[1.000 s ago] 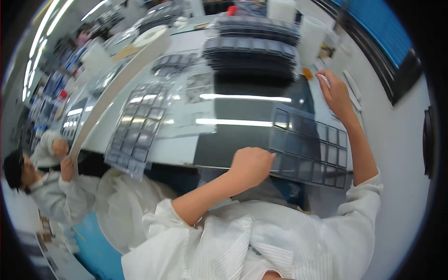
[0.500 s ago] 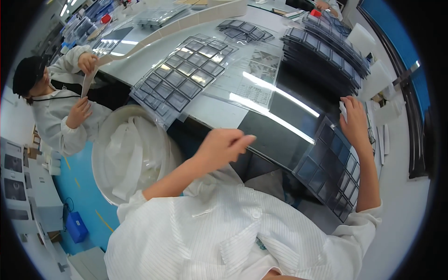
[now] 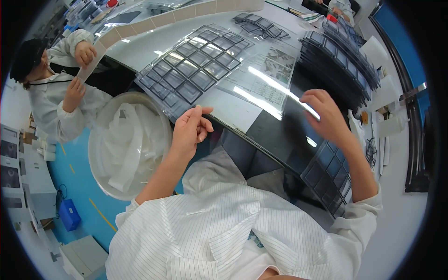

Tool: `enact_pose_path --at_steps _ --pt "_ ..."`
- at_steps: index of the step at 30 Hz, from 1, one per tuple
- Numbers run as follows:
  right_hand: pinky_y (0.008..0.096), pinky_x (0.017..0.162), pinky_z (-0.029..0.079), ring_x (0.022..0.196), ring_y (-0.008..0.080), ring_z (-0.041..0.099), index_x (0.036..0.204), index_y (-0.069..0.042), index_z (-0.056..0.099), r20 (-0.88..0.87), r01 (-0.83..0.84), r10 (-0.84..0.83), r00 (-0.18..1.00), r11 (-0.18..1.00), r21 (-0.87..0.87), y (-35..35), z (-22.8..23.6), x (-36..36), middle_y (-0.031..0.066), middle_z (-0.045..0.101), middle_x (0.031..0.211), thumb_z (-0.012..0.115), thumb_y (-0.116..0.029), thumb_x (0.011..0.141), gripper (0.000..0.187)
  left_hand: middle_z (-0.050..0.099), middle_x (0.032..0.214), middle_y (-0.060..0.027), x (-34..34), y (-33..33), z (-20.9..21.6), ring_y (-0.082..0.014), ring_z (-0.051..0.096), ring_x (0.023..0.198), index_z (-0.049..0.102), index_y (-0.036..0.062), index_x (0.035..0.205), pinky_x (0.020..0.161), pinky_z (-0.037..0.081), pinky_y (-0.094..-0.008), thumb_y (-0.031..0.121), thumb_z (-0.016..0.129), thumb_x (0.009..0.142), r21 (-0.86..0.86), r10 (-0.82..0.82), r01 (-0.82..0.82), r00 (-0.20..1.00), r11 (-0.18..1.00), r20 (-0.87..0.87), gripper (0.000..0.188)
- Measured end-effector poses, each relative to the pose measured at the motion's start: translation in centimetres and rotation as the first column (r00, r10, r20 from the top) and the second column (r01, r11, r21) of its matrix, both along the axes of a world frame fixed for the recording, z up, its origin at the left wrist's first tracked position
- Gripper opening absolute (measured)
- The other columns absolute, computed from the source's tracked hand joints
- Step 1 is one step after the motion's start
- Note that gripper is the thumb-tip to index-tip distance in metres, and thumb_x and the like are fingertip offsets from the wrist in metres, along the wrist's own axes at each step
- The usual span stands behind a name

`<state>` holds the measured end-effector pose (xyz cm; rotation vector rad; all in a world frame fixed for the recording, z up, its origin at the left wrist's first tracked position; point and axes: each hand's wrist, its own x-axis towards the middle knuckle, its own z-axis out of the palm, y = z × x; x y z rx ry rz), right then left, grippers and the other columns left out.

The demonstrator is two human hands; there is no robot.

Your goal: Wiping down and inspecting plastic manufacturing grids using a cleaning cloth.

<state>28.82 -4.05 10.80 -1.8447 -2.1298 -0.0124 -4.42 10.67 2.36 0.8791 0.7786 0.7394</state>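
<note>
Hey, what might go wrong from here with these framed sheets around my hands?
The left framed sheet juts past the edge of the table near the white bin; your left hand, close to that corner, might knock it.

Your right forearm crosses in front of the right framed sheet, so it could perhaps brush it.

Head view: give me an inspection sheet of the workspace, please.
Surface: white table with dark mat; bright reflections.
Work items: gridded panel at right, partly behind right forearm; gridded sheet at left; dark stack beyond mat.
Clutter: loose pale strips in white bin.
Grips: left hand by table edge, right hand over mat; nothing clearly held.
Cables: black cable near blue box.
Surroundings: co-worker at left holding long strip.
</note>
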Motion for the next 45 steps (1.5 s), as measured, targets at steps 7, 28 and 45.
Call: enact_pose_path --at_steps 7,28,45 --pt "0.0393 0.093 0.049 0.108 0.0302 0.059 0.107 -0.006 0.063 -0.066 -0.357 0.364 0.929 0.929 0.093 8.8 -3.6 -7.0 0.0105 0.063 0.11 0.068 -0.002 0.081 0.027 0.062 0.063 0.0 1.7 -3.9 0.0 -0.0008 0.044 0.05 0.068 0.002 0.087 0.047 0.032 -0.0177 0.022 0.057 0.102 0.226 -0.375 0.406 0.912 0.885 -0.169 0.027" --pt "0.021 0.07 0.048 0.082 0.0071 0.059 0.098 -0.003 0.069 -0.846 -0.017 0.242 0.475 0.964 0.266 18.8 -1.6 -14.4 0.0025 0.069 0.096 0.066 -0.01 0.095 0.008 0.069 0.087 -0.0058 -1.3 -2.6 1.4 -0.0088 0.063 0.075 0.065 -0.0019 0.112 0.064 0.049 -0.0216 0.017 0.054 0.103 0.24 -0.221 0.218 0.975 0.946 -0.012 0.023" --pt "0.0412 0.086 0.051 0.099 0.0317 0.062 0.112 -0.006 0.062 -0.242 -0.251 0.306 0.921 0.94 0.233 6.6 0.6 -13.0 0.0118 0.064 0.11 0.074 -0.024 0.086 0.034 0.046 0.149 -0.015 -3.4 -2.7 1.0 -0.0302 0.06 0.123 0.025 0.011 0.153 0.094 0.055 -0.0417 0.009 0.049 0.103 -0.009 -0.145 0.15 0.97 0.989 0.197 0.055"
